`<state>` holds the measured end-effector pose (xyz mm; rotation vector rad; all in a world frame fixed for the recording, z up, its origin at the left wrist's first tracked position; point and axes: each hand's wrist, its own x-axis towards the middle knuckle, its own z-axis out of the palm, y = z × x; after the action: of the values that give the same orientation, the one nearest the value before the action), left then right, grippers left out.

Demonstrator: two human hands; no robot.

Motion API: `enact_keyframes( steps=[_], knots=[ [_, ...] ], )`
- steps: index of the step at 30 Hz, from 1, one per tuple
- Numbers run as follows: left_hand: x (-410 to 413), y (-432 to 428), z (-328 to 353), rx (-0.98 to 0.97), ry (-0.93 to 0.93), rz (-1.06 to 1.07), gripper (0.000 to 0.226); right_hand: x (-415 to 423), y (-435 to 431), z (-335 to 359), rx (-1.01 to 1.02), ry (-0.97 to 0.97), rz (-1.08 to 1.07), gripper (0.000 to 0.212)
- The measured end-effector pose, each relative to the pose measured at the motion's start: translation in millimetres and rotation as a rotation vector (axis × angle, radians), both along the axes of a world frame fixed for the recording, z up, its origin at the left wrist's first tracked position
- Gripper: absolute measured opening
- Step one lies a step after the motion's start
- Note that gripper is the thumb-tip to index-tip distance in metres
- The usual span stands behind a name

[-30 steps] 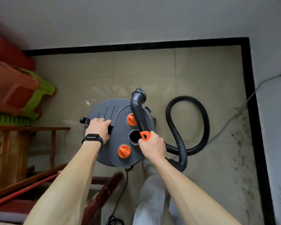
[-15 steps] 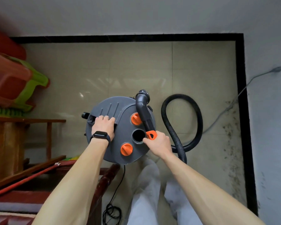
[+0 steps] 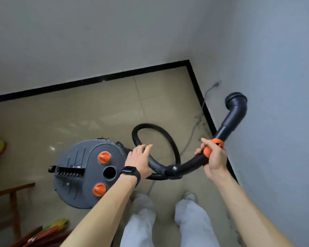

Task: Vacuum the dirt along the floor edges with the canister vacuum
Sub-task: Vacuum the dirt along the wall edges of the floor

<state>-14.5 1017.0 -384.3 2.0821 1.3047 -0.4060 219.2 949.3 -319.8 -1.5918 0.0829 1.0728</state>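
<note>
The grey canister vacuum (image 3: 78, 173) with two orange knobs stands on the tiled floor at lower left. Its black ribbed hose (image 3: 155, 129) loops on the floor to the right of it. My right hand (image 3: 212, 155) grips the curved black hose handle (image 3: 228, 122) at its orange collar and holds it up near the right wall, open end up. My left hand (image 3: 139, 159), with a black watch at the wrist, has straight fingers over the ribbed hose beside the canister. Dark dirt (image 3: 202, 125) lies along the black skirting at the right floor edge.
A grey power cable (image 3: 194, 129) runs from a wall plug on the right across the floor. Wooden furniture (image 3: 12, 195) and coloured plastic items crowd the left side. Black skirting (image 3: 100, 80) borders the far and right walls. My legs in light trousers (image 3: 168, 223) stand below.
My right hand has lifted the hose handle off the canister lid and swung it right toward the wall. My left hand left the canister's carry handle and moved to the hose. View turned right.
</note>
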Motion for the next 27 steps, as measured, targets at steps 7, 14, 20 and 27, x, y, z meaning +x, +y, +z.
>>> enact_keyframes(
  steps=[7,14,20,27],
  knots=[
    [167,-45,18,-0.259,-0.009,-0.362,0.049,131,-56,-5,0.056,0.256,-0.215,0.033],
    [267,-110,-55,-0.452,0.143,-0.264,0.073,231,-82,-119,-0.142,0.343,-0.097,0.029],
    [334,-147,-148,-0.393,0.069,0.011,0.046,247,-105,-234,-0.162,0.499,-0.046,0.023],
    [336,-150,-271,-0.327,0.196,-0.155,0.024,256,-100,-349,-0.263,0.406,-0.069,0.040]
  ],
)
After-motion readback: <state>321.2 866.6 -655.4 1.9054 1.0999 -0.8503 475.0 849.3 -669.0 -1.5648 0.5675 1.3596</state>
